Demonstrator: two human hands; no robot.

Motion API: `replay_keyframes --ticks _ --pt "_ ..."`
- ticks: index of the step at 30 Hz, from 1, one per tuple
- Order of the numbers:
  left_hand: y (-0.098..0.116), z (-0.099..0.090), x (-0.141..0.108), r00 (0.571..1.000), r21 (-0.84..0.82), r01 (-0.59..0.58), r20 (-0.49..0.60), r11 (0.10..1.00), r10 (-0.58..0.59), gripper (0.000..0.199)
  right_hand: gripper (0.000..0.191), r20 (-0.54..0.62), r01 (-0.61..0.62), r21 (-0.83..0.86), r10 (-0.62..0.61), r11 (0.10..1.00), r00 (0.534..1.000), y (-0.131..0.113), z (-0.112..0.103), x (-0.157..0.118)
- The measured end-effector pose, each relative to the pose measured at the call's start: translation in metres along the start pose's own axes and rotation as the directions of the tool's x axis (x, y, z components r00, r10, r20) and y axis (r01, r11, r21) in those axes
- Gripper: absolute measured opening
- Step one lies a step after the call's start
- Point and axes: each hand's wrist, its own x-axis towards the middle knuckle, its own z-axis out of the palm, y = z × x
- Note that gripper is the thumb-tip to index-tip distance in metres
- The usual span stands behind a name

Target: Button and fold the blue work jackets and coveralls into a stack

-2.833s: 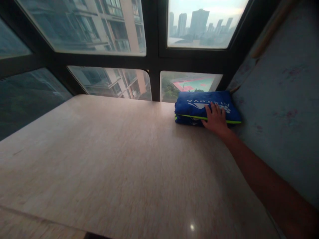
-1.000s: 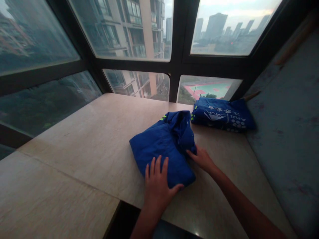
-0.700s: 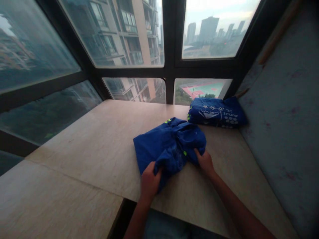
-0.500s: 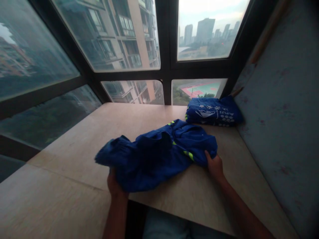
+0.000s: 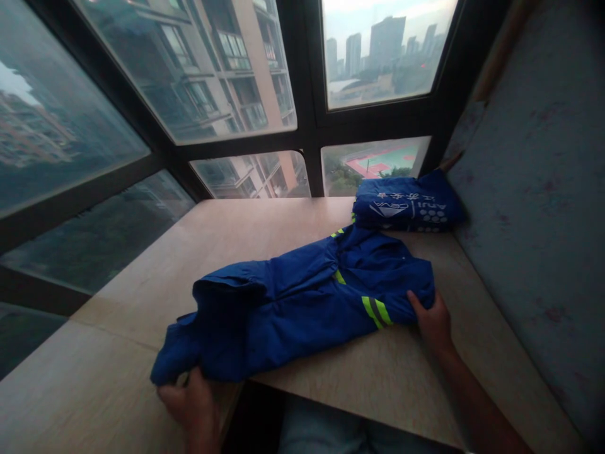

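A blue garment (image 5: 293,315) with yellow-green and grey reflective bands, which looks like a work jacket, lies stretched across the table in front of me. Its left end gapes in a dark opening. My left hand (image 5: 186,394) is closed on the cloth at the lower left edge, thumb and fingers pinching it. At the opposite end, my right hand (image 5: 433,318) grips the garment's right edge, with the thumb on top and the other fingers partly hidden under the fabric.
A folded blue garment (image 5: 406,205) with white lettering rests at the back right, touching or nearly touching the spread one. The pale table (image 5: 142,252) meets dark-framed windows (image 5: 309,126) behind and a papered wall (image 5: 529,208) on the right. Its front edge is near my legs (image 5: 321,429).
My left hand has moved left and toward me, drawing the garment out longer and flatter. My right hand has shifted slightly right, still holding its edge. The view has tilted a little.
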Motion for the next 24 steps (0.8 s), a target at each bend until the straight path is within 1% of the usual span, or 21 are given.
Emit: replay_keyframes --ticks 1,2,3,5,6,7,9,10,11,12,13,15,16,17,18,19,20,21,22,24 --pt "0.008 0.002 -0.005 0.995 0.044 -0.033 -0.097 0.998 0.037 0.062 0.066 -0.004 0.004 0.011 -0.004 1.0 1.0 0.0 -0.001 0.0" --pt "0.016 0.003 -0.009 0.981 0.098 -0.102 -0.157 0.99 0.116 0.068 0.066 -0.009 0.005 0.019 -0.005 1.0 1.0 0.0 -0.001 -0.001" --pt "0.024 0.005 -0.012 0.961 0.156 -0.193 -0.169 0.969 0.219 0.072 0.066 -0.014 0.003 0.026 -0.002 1.0 1.0 0.0 -0.002 -0.001" --pt "0.039 0.009 -0.016 0.895 0.256 -0.391 -0.117 0.884 0.43 0.078 0.068 -0.033 -0.006 0.04 0.007 0.999 0.999 0.0 -0.003 -0.001" --pt "0.045 0.011 -0.017 0.864 0.288 -0.451 -0.098 0.845 0.494 0.079 0.069 -0.046 -0.01 0.051 0.012 0.999 0.999 -0.001 -0.003 -0.002" --pt "0.051 0.013 -0.018 0.841 0.307 -0.486 -0.089 0.818 0.533 0.079 0.07 -0.062 -0.013 0.066 0.017 0.998 0.998 -0.001 -0.004 -0.002" --pt "0.059 0.017 -0.021 0.816 0.327 -0.525 -0.069 0.786 0.573 0.079 0.073 -0.109 -0.021 0.094 0.032 0.995 0.994 -0.002 -0.006 -0.004" --pt "0.062 0.019 -0.023 0.811 0.341 -0.536 -0.047 0.773 0.583 0.08 0.075 -0.136 -0.03 0.109 0.044 0.994 0.99 -0.002 -0.007 -0.004" --pt "0.063 0.019 -0.023 0.816 0.365 -0.534 -0.014 0.762 0.579 0.079 0.076 -0.162 -0.041 0.123 0.061 0.992 0.985 -0.002 -0.01 -0.005" --pt "0.064 0.02 -0.024 0.833 0.398 -0.517 0.03 0.758 0.553 0.076 0.078 -0.189 -0.054 0.134 0.079 0.99 0.979 -0.001 -0.012 -0.005" --pt "0.064 0.019 -0.022 0.862 0.434 -0.482 0.083 0.761 0.499 0.073 0.079 -0.216 -0.068 0.139 0.097 0.988 0.972 0.001 -0.016 -0.006" --pt "0.062 0.015 -0.017 0.925 0.496 -0.379 0.186 0.782 0.33 0.067 0.081 -0.259 -0.087 0.135 0.12 0.987 0.958 0.005 -0.024 -0.006" --pt "0.06 0.012 -0.013 0.942 0.508 -0.334 0.207 0.794 0.264 0.067 0.082 -0.274 -0.094 0.121 0.124 0.988 0.954 0.008 -0.029 -0.005" --pt "0.058 0.008 -0.009 0.95 0.503 -0.311 0.199 0.806 0.243 0.068 0.083 -0.279 -0.097 0.105 0.123 0.99 0.952 0.011 -0.034 -0.005" --pt "0.057 0.005 -0.006 0.948 0.486 -0.319 0.174 0.814 0.268 0.07 0.084 -0.273 -0.098 0.088 0.119 0.991 0.955 0.014 -0.038 -0.004" --pt "0.057 0.003 -0.005 0.935 0.466 -0.353 0.14 0.811 0.326 0.07 0.084 -0.256 -0.098 0.074 0.114 0.992 0.96 0.016 -0.042 -0.003" --pt "0.059 0.002 -0.005 0.91 0.447 -0.405 0.11 0.797 0.4 0.067 0.084 -0.231 -0.098 0.062 0.11 0.993 0.967 0.018 -0.045 -0.002" --pt "0.062 0.003 -0.006 0.877 0.427 -0.466 0.102 0.775 0.47 0.062 0.084 -0.206 -0.102 0.05 0.11 0.994 0.972 0.02 -0.048 -0.001" --pt "0.067 0.006 -0.009 0.841 0.402 -0.528 0.125 0.748 0.526 0.056 0.084 -0.183 -0.11 0.033 0.114 0.993 0.976 0.02 -0.049 0.0" --pt "0.081 0.018 -0.016 0.757 0.331 -0.653 0.243 0.681 0.607 0.047 0.082 -0.148 -0.132 -0.003 0.13 0.991 0.98 0.019 -0.05 0.002"
